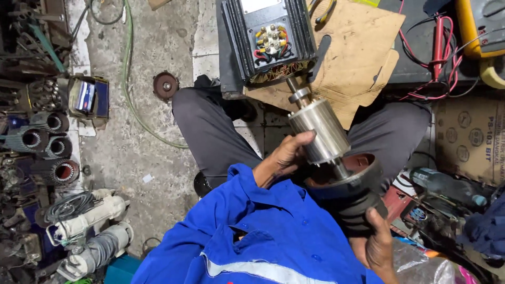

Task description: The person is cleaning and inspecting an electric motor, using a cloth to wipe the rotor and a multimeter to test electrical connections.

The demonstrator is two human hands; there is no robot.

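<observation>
Seen from the head camera, a seated person in a blue work shirt is handling an electric motor's rotor (321, 131), a polished steel cylinder on a shaft. The left hand (286, 155) is curling its fingers around the lower part of the rotor's body, closed against the metal. The right hand (376, 236) is gripping the black end housing (357, 197), a ribbed, rounded cover through which the lower end of the shaft is passing; the fingers are wrapping its outer wall from below. The rotor is tilting up and away from the person, and its upper shaft end is pointing toward the open mouth of the black finned motor body (268, 39), just short of the copper windings visible there. The motor body, with its open terminal box showing coloured leads, is lying on a sheet of brown cardboard (357, 58). A yellow meter (481, 26) with red test leads (439, 52) is resting at the upper right. On the concrete floor (147, 131) at the left, several other motors and wound stators are standing.
</observation>
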